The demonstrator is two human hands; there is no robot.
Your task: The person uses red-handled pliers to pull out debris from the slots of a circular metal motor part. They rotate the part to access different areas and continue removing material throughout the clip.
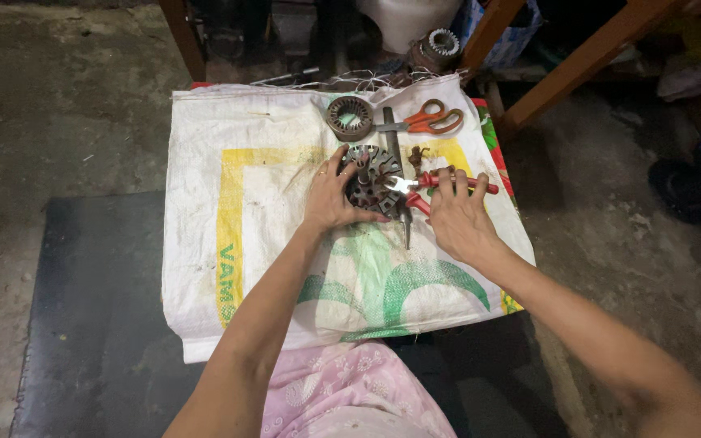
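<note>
Left to right: bare dark desk top at my left, then the white woven sack spread as a work cloth, its left half free of tools. My left hand is spread over the round slotted motor stator near the sack's middle, fingers curled on its rim, pinning it flat. My right hand is closed round the red-handled pliers, whose nose touches the stator's right edge. I judge I am at the picking or pulling stage at the slots; what comes next calls for a firm brace and a short, controlled pull. Beyond lie a second ring core, orange scissors and a dark rod. The sack's right edge is close; open room lies left and toward me.
</note>
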